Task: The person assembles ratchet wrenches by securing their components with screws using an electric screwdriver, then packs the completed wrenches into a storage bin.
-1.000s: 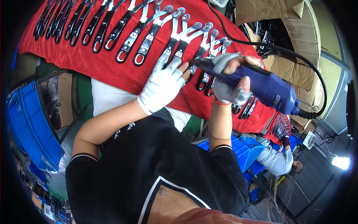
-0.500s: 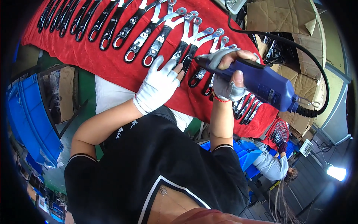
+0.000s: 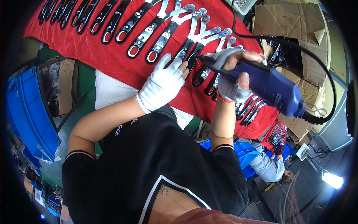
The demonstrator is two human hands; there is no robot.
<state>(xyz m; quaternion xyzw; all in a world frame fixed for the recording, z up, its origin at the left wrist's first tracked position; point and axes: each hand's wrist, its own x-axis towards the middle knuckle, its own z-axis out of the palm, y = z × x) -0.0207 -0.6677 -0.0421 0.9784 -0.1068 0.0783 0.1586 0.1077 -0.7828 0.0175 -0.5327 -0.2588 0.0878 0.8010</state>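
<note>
My right hand (image 3: 235,76), in a white glove with bare fingertips, is closed around a dark blue corded electric screwdriver (image 3: 266,86). Its tip points left at the black handle (image 3: 192,58) of a silver, fork-ended metal tool. On the end of a neighbouring black handle (image 3: 184,52) rest the stretched fingers of my gloved left hand (image 3: 164,82), spread apart. Similar black-handled tools (image 3: 160,44) lie in a row, loop ends toward me and silver forks away. Whether the screwdriver tip touches a screw is too small to tell.
Red cloth (image 3: 123,59) covers the table. A cable (image 3: 287,40) arcs from the screwdriver over a cardboard box (image 3: 287,18) holding dark metal parts. A blue crate (image 3: 31,112) stands at left. Another person (image 3: 266,166) works by more tools at lower right.
My right hand and the screwdriver have shifted slightly right. In view, the row of tools and my left hand sit a little further right too. The grip looks the same.
</note>
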